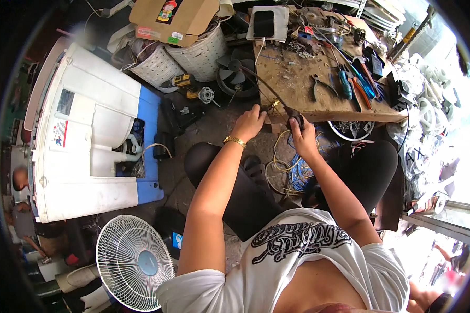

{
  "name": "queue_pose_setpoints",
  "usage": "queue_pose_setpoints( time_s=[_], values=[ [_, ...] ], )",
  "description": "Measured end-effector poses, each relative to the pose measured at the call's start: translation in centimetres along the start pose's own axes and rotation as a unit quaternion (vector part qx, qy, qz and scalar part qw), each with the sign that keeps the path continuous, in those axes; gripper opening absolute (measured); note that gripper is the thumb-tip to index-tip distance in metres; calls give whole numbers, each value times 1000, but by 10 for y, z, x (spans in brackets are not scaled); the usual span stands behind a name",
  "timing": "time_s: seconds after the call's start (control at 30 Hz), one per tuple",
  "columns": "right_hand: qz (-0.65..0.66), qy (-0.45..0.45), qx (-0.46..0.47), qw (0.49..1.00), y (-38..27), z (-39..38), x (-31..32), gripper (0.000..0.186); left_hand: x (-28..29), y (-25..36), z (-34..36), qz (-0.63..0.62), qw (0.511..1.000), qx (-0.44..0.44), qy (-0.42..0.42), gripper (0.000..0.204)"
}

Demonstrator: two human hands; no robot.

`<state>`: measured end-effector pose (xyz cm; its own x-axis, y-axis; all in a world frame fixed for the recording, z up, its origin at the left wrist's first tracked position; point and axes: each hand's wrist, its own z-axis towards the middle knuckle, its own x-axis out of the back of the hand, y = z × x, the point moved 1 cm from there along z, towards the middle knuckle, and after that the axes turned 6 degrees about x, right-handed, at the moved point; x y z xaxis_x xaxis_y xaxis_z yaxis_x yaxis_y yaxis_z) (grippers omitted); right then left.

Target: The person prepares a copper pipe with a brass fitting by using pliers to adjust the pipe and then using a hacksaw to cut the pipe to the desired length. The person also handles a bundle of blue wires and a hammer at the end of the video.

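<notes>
My right hand (304, 136) is closed round the dark knob-like end (295, 119) of a long, thin tool, just off the front edge of the workbench. From that end a thin dark tube (263, 84) slants up and left to a rounded tip, and a brass-coloured fitting (275, 103) shows along it. Beside it, to the left, my left hand (249, 124) has its fingers pinched together at the bench's left front corner. What those fingers grip, if anything, is too small to make out. A gold-coloured bracelet (235, 141) circles my left wrist.
On the wooden workbench (292, 78) lie pliers (324, 87), screwdrivers (344, 83) and a phone (263, 24). A fan blade (234, 70) and drill (180, 82) lie left of it. Yellow and blue wires (297, 169) lie below my hands. A white-and-blue appliance (83, 177) and fan (133, 261) stand left.
</notes>
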<state>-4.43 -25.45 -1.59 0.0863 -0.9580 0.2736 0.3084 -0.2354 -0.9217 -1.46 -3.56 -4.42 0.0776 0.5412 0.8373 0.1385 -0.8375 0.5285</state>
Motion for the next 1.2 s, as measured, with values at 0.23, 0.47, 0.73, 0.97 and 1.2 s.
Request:
queue_pose_setpoints(
  time_s=[0.23,0.47,0.73,0.97,1.2],
  values=[
    [-23,-18,-15,999,-7,-2,5,28,-5,11,1,69,997,18,-1,42],
    [-39,-25,-11,999,-14,-24,16,25,-4,6,-4,73,997,33,3,44],
    [-38,-7,-1,999,-3,-3,-1,22,-4,14,-3,92,995,35,10,43],
    [-64,-16,-36,997,-17,-4,12,22,-6,20,-7,92,995,31,28,43],
    [-19,-19,-44,999,-19,-32,27,21,-4,15,-6,86,995,41,12,43]
  ],
)
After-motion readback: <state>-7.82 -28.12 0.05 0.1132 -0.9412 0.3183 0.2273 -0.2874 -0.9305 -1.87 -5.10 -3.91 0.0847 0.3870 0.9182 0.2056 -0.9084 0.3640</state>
